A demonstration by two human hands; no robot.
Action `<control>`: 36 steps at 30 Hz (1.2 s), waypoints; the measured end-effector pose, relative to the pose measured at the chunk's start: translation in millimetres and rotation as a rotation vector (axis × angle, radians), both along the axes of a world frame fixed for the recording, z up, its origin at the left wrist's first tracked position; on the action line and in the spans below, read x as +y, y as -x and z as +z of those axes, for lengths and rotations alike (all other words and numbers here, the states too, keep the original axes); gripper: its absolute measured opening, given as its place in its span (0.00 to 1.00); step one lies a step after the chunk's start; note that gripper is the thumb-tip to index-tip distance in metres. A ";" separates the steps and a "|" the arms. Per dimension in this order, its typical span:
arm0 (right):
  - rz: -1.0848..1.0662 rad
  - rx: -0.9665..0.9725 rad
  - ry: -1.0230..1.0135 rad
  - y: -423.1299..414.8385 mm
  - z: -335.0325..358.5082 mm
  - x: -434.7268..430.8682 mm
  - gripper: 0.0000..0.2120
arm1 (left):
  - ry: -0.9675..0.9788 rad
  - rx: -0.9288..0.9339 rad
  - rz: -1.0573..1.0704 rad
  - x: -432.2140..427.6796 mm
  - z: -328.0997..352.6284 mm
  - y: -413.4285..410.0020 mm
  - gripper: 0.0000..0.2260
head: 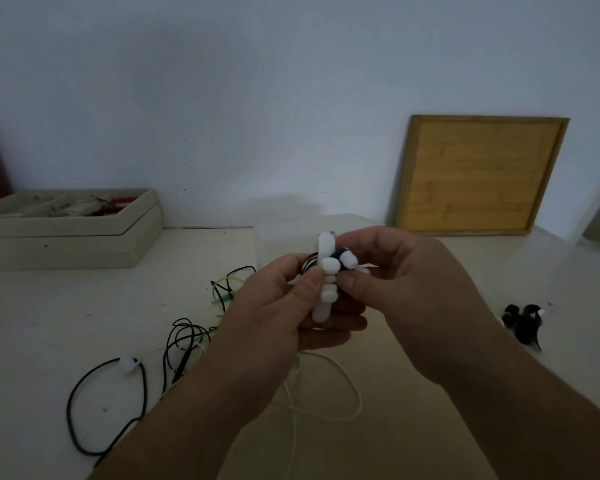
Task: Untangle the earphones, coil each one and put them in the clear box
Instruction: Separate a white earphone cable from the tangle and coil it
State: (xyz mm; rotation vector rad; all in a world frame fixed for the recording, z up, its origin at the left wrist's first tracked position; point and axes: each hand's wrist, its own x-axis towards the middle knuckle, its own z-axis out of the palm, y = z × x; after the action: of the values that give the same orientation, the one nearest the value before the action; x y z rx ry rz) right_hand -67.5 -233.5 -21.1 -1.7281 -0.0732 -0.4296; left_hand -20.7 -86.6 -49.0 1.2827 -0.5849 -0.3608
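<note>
Left hand (278, 306) and right hand (413, 289) together above table (49, 323), both pinching coiled black earphone (336, 255) bound with white strap (325, 244); clear box (281, 237) just behind; tangled cables (181, 341) on table below; black bundle (523, 327) at right

Two bare hands up front: one left hand (284, 306), one right hand (406, 292). Between them there's one coiled black earphone (336, 255), and one white silicone strap (325, 244) around it. Off to the right lies one more bundled black earphone (523, 327). Loose cords come in three colours, black cord (70, 410), white cord (347, 375) and pale green cord (227, 280), too tangled to count the sets. One small white tie (129, 363) sits on the black loop. One clear plastic box (274, 237), one beige compartment tray (66, 244), one square wooden-framed board (478, 174).
</note>
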 end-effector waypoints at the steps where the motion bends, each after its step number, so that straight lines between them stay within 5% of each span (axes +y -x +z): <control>1: -0.012 0.003 0.014 -0.4 -0.2 0.2 0.11 | -0.002 0.005 -0.001 -0.1 -0.8 -0.5 0.17; 18: -0.109 -0.003 0.109 -3.4 -6.3 4.7 0.13 | 0.007 0.140 0.024 -2.4 -0.8 -0.2 0.12; 25: -0.146 0.077 0.201 -12.6 -18.9 4.1 0.11 | -0.129 0.288 0.033 -1.3 -3.8 -4.4 0.14; 30: 0.197 0.316 0.382 -5.4 -5.4 -22.7 0.15 | -0.319 0.253 0.060 -3.3 -9.7 0.3 0.13; 36: -0.407 0.019 0.752 -24.4 -20.8 -52.2 0.11 | -0.439 0.102 0.126 -4.6 -9.0 2.2 0.12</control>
State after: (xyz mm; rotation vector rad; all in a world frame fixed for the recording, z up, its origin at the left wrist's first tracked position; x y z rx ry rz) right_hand -43.0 -285.7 -41.9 -2.5007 0.1554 -0.7476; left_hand -22.9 -91.2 -58.0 1.7017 -0.3437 -0.4628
